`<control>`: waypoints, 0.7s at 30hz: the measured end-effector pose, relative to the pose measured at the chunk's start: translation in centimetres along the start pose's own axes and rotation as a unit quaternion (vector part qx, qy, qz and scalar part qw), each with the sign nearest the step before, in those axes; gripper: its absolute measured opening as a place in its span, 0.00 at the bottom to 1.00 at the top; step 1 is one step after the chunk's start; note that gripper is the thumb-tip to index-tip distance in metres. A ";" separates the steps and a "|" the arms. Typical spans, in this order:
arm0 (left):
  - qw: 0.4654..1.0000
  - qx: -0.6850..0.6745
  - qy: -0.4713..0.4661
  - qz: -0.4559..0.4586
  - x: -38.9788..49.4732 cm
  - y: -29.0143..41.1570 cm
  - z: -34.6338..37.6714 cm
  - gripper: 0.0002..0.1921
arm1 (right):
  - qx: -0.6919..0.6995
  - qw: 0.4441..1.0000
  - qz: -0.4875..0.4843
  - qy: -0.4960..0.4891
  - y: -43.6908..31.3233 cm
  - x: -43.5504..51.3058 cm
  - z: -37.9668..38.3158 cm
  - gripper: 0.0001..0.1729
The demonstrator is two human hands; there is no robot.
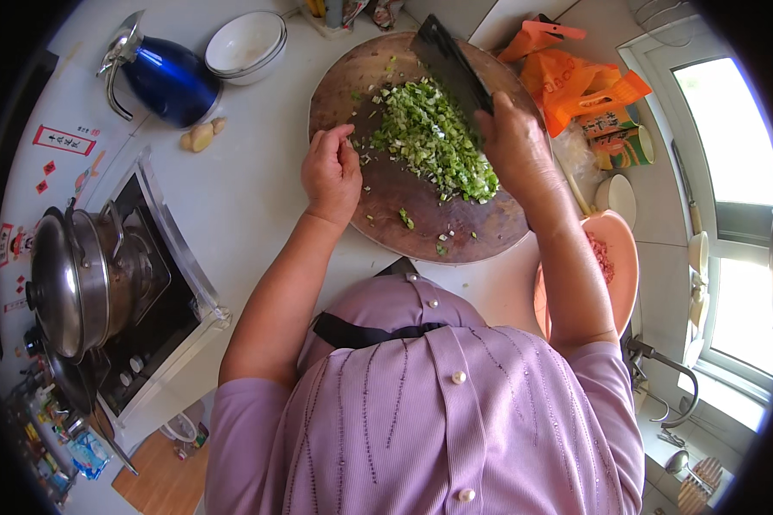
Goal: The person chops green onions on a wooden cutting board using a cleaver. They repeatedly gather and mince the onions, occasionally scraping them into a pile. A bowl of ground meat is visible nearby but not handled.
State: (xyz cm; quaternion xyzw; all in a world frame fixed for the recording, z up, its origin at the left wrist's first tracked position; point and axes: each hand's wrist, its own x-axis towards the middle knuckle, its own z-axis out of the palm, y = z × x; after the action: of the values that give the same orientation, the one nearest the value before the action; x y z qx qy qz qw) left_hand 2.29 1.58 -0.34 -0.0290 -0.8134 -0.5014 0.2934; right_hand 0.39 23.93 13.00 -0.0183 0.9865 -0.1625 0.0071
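On a round wooden chopping board lies a long heap of chopped green onions, with loose bits scattered about it. My right hand grips a dark-bladed cleaver by its handle, which my fingers mostly hide. The blade stands along the heap's upper right side. At the board's left edge is my left hand, its fingers curled in with nothing seen in them. A pink bowl holding minced meat stands to the right, partly behind my right forearm.
Left of the board are a blue jug, stacked white bowls and a piece of ginger. A lidded steel pot stands on the stove. Orange bags and a small cup sit right of the board, by the window.
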 end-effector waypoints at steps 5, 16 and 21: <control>1.000 0.002 0.003 0.018 0.1 0.2 0.2 0.11 | -0.013 1.000 -0.025 -0.010 1.2 0.2 1.0 0.14; 1.000 0.005 -0.002 0.006 -0.3 -0.2 0.1 0.11 | -0.019 0.999 -0.043 -0.001 0.5 0.3 -0.1 0.12; 1.000 -0.005 0.001 0.014 -0.1 0.0 0.3 0.11 | -0.025 0.999 -0.034 -0.014 1.0 0.0 1.6 0.12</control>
State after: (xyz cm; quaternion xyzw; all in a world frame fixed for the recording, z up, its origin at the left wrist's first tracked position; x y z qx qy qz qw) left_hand 2.23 1.84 -0.49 -0.0415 -0.8103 -0.5009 0.3012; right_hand 0.36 24.36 11.16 -0.0542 0.9889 -0.1375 0.0145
